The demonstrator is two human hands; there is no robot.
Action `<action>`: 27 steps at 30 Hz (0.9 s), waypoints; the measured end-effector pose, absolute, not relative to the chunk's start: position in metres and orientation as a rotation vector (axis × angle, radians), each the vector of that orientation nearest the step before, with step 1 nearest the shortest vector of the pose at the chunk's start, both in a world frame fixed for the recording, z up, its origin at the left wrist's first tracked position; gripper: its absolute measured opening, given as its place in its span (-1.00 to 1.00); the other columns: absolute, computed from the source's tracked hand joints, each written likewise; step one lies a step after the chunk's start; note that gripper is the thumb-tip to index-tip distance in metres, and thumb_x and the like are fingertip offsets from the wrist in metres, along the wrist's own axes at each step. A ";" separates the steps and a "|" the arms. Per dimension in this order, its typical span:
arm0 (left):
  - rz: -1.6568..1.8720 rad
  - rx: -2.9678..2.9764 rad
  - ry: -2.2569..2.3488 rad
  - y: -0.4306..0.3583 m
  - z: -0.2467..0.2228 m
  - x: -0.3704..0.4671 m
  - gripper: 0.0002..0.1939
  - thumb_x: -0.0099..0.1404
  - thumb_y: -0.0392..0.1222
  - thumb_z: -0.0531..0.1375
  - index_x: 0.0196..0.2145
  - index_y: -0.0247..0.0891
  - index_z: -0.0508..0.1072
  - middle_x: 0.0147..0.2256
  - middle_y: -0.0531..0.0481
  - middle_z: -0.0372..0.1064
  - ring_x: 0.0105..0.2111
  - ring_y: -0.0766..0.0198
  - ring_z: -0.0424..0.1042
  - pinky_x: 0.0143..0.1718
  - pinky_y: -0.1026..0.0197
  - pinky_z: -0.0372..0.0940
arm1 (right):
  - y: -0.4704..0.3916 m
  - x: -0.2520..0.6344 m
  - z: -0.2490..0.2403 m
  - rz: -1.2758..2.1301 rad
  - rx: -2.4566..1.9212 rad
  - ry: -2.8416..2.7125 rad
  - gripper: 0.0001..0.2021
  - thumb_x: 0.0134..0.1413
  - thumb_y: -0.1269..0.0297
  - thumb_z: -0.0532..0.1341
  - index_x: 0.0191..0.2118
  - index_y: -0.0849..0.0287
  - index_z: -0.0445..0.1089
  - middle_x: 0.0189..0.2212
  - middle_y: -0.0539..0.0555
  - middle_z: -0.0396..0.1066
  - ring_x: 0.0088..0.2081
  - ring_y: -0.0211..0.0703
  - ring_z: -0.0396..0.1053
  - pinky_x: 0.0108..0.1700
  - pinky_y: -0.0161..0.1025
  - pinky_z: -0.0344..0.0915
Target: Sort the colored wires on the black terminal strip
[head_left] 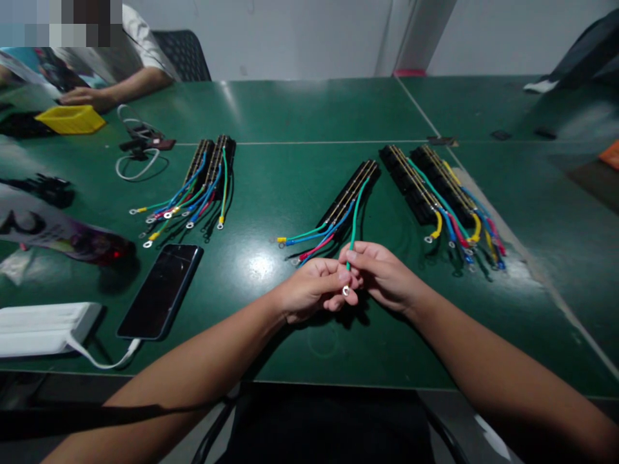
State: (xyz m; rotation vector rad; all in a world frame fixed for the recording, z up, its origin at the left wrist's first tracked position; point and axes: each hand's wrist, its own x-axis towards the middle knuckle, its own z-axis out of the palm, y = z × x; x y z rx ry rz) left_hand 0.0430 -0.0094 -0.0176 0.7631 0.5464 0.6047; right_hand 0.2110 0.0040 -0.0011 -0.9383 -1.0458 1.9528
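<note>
A green wire (355, 216) runs from the far end of a black terminal strip (345, 193) towards me. My left hand (316, 290) pinches it near its ring terminal (345, 290), which points down at me. Slightly higher on the same wire, my right hand (380, 270) holds it between thumb and fingers. Left of my hands, blue, green, red and black wires with ring lugs fan out from this strip. Two more wired strips (409, 187) lie to the right, and another pair (220, 167) lies to the left.
At left are a phone (162, 293) on a charging cable, a white power bank (48, 328) and a drink bottle (62, 232) on its side. A yellow tray (72, 120) and a coiled cable (138, 164) lie farther back. Across the green table (290, 109) a person's forearm rests.
</note>
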 end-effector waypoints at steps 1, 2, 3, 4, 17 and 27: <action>0.594 0.767 0.545 -0.009 -0.017 0.043 -0.62 0.17 0.01 0.35 -0.32 -0.40 0.42 -0.49 -0.04 0.49 -0.70 0.53 0.27 -0.67 0.47 0.10 | 0.004 0.211 -0.001 1.949 -0.942 -1.042 -0.74 -0.01 0.16 0.38 -0.36 0.26 0.41 -0.61 -0.04 0.35 -0.62 -0.41 0.23 -0.57 -0.45 0.13; 0.584 0.774 0.546 -0.009 -0.017 0.043 -0.62 0.18 0.02 0.34 -0.32 -0.40 0.42 -0.48 -0.06 0.49 -0.69 0.52 0.28 -0.67 0.46 0.10 | 0.004 0.211 -0.001 1.947 -0.945 -1.038 -0.74 -0.02 0.16 0.38 -0.36 0.26 0.41 -0.61 -0.04 0.35 -0.62 -0.41 0.23 -0.57 -0.45 0.14; 0.577 0.783 0.550 -0.009 -0.017 0.042 -0.62 0.18 0.02 0.34 -0.31 -0.40 0.42 -0.47 -0.06 0.50 -0.69 0.51 0.29 -0.67 0.45 0.11 | 0.005 0.211 -0.001 1.946 -0.949 -1.034 -0.74 -0.03 0.16 0.39 -0.38 0.26 0.40 -0.62 -0.05 0.35 -0.63 -0.42 0.23 -0.58 -0.46 0.14; 0.576 0.794 0.557 -0.009 -0.017 0.043 -0.61 0.18 0.03 0.34 -0.31 -0.40 0.42 -0.47 -0.06 0.50 -0.68 0.50 0.29 -0.67 0.45 0.12 | 0.005 0.210 -0.001 1.946 -0.952 -1.031 -0.73 -0.05 0.16 0.40 -0.39 0.26 0.39 -0.63 -0.06 0.33 -0.64 -0.42 0.22 -0.58 -0.46 0.14; 0.966 1.665 0.929 -0.022 -0.013 0.038 -0.79 0.28 -0.09 0.26 -0.31 -0.30 0.40 -0.50 0.04 0.38 -0.54 0.41 0.33 -0.49 0.36 0.22 | 0.005 0.211 -0.003 1.915 -1.020 -1.049 -0.64 -0.10 0.08 0.42 -0.45 0.24 0.32 -0.69 -0.09 0.28 -0.68 -0.44 0.15 -0.64 -0.48 0.09; 1.086 2.279 0.704 -0.016 -0.004 0.030 -0.63 0.21 -0.15 0.33 -0.02 -0.24 0.50 -0.21 -0.15 0.53 -0.23 0.21 0.50 -0.20 0.21 0.39 | 0.004 0.213 0.001 2.062 -0.950 -0.914 -0.64 -0.12 0.09 0.43 -0.46 0.22 0.31 -0.69 -0.10 0.27 -0.72 -0.45 0.12 -0.68 -0.47 0.06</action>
